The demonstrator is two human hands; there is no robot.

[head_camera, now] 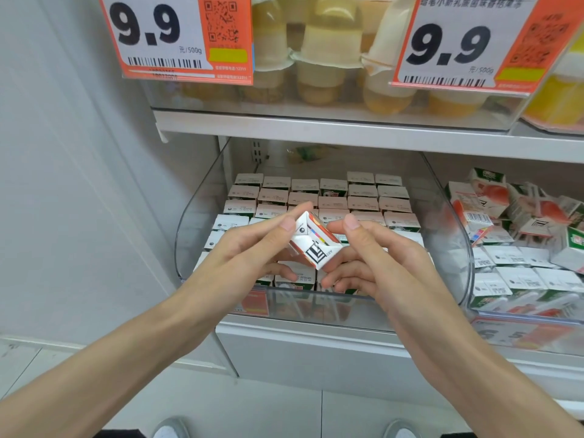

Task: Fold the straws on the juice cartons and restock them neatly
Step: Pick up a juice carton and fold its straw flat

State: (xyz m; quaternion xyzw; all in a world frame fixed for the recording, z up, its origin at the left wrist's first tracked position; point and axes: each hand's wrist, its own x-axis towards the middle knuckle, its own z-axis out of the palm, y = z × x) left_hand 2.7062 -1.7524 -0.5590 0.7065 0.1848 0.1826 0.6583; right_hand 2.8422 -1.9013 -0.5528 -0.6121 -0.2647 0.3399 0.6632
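Above the front lip of the clear plastic bin, the left hand and right hand both pinch a small white-and-orange juice carton, which might drop and upset the neat carton rows behind if either grip loosens.

The carton has its underside hidden; both price tags are cropped above.

Small white-and-orange juice carton, tilted, black printed mark up, pinched between left hand and right hand above the front edge of the clear bin. Below, packed cartons upright in neat rows, white tops up, back edge to front. In the neighbouring bin, loose cartons tumbled at all angles.
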